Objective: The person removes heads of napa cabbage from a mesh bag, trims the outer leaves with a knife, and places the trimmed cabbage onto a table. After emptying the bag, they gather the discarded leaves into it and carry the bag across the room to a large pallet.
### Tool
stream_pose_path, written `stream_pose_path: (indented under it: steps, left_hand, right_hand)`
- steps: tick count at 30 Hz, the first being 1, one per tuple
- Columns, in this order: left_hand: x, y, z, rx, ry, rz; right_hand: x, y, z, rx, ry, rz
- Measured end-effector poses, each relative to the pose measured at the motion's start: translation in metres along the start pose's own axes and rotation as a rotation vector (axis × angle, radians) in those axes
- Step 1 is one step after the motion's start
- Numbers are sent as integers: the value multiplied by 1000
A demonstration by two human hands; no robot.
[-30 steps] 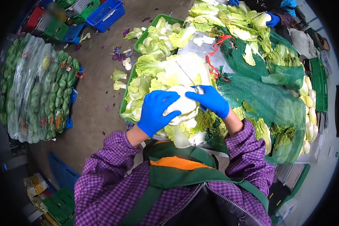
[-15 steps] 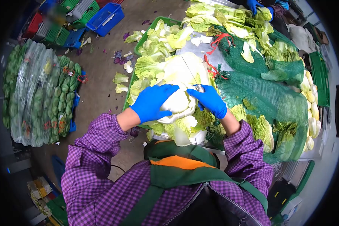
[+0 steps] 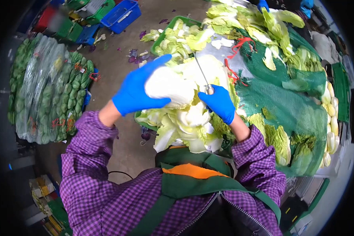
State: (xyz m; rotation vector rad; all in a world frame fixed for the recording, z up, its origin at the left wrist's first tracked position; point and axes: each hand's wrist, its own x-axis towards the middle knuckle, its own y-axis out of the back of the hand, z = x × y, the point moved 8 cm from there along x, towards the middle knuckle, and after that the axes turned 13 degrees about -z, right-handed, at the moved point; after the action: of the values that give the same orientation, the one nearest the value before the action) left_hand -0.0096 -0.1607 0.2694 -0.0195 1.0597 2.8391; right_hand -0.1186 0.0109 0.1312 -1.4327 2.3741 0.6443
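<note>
My left hand (image 3: 139,88), in a blue glove, cups the side of a napa cabbage (image 3: 171,88), its fingers and thumb spread around the pale, slightly blurred head. In my right hand (image 3: 220,104), also gloved in blue, is a knife (image 3: 209,89). The fingers wrap its handle, and the thin blade points away from me over the pale leaves behind the cabbage. Loose cabbage leaves (image 3: 188,122) lie in a heap just below the cabbage, toward my apron. More leaves (image 3: 181,41) fill a green crate (image 3: 160,44) on the far side.
Green netting (image 3: 275,96) with red ties covers much of the table to the right, leaves lying on it. Several trimmed cabbages (image 3: 329,118) line the right edge. A co-worker's gloved hand (image 3: 262,4) shows at top right. Wrapped vegetables (image 3: 47,90) stand left; a blue crate (image 3: 122,16) sits beyond.
My left hand has moved left with the cabbage, which is now tilted. More loose leaves lie below it. The right hand still grips the knife. The whole view has shifted slightly.
</note>
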Motion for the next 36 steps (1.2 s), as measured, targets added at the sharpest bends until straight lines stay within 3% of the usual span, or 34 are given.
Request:
stream_pose_path:
  steps: [4,6,7,8,9,10,12,13,14,15,16,18,20,21,23,24,25,28,30,31,32,34,36]
  left_hand:
    - [-27,54,-20,-38,49,155]
    - [-54,68,-78,-503,230,428]
    - [-62,60,-100,-789,288,467]
    - [-70,56,-112,-776,282,489]
    - [-79,38,-132,-1133,277,524]
    - [-87,20,-140,-1495,264,545]
    - [-107,3,-141,-1616,294,637]
    - [-118,-10,-144,-1745,328,714]
    - [-126,-18,-149,-1751,326,729]
    - [-128,-29,-153,-1882,239,701]
    - [-130,-38,-152,-2011,146,670]
    - [-131,-49,-154,-2001,115,685]
    - [-125,-61,-156,-2021,102,699]
    - [-123,-68,-157,-2036,112,680]
    - [-117,-71,-150,-2007,25,544]
    - [-112,-74,-146,-2011,27,528]
    - [-109,-74,-142,-2025,31,576]
    - [-101,-82,-135,-2034,43,621]
    - [-99,-89,-136,-2004,85,597]
    - [-94,-96,-137,-2048,119,611]
    - [-88,-104,-134,-2047,168,623]
    - [-66,-116,-126,-1902,86,519]
    - [-38,-136,-104,-1839,30,389]
  right_hand:
    - [39,-25,-8,180,34,22]
    - [70,-41,8,246,73,-3]
    - [80,-47,18,410,63,-8]
    - [85,-50,23,570,48,-16]
    - [79,-43,13,559,74,22]
    - [71,-32,9,540,124,44]
    - [45,5,12,326,235,227]
    - [23,24,22,122,139,295]
    - [10,43,40,-243,461,525]
    - [9,51,79,-23,418,382]
    - [-4,55,108,-212,359,387]
    - [-20,23,144,59,274,236]
    - [-15,-14,154,-360,142,282]
    - [-5,-26,145,-301,237,306]
    - [31,-62,134,27,141,214]
    - [56,-78,126,-73,240,241]
    - [76,-98,111,87,263,147]
    - [107,-124,63,-134,498,299]
    - [102,-125,48,566,215,63]
    - [98,-123,45,763,226,38]
    - [89,-115,39,774,284,-61]
    - [33,-92,6,844,427,-175]
    - [1,-79,3,910,478,-160]
